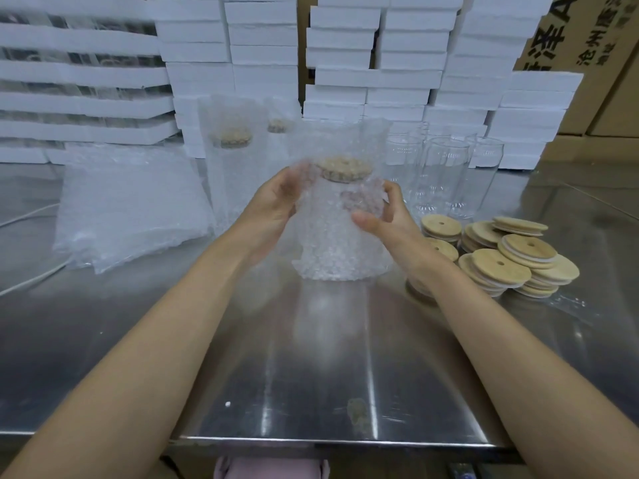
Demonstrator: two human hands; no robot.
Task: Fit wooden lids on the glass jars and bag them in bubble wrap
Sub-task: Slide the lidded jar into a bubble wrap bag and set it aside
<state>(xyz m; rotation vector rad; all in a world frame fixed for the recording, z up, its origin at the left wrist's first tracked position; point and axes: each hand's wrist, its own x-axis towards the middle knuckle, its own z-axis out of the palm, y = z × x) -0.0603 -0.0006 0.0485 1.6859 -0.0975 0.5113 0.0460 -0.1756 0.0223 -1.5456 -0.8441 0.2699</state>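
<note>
At the far left of the steel desk (pixel 311 357) we see a white cable (pixel 27 216), and just beside it a flat stack of spare bags (pixel 131 205) lying on the surface. Behind the stack's right edge a bagged jar (pixel 235 150) stands upright, with a second bagged jar (pixel 276 126) behind it; a lid shows through the wrap of each.

In the middle, our left hand (pixel 276 202) curls round the upper left side of a bubble-wrap bag (pixel 339 243). Inside it the jar (pixel 332 209) stands upright with its wooden lid (pixel 344 167) on top. The bag's base is at the desk; we cannot tell whether it touches. Our right hand (pixel 383 216) pinches the wrap on the bag's right side between thumb and curled fingers.

Further right stand the empty glass jars (pixel 446 174), and in front of them lies a loose pile of lids (pixel 501 257). White foam slabs (pixel 345 46) are stacked along the back, with a cardboard box (pixel 587 29) at the far right.
</note>
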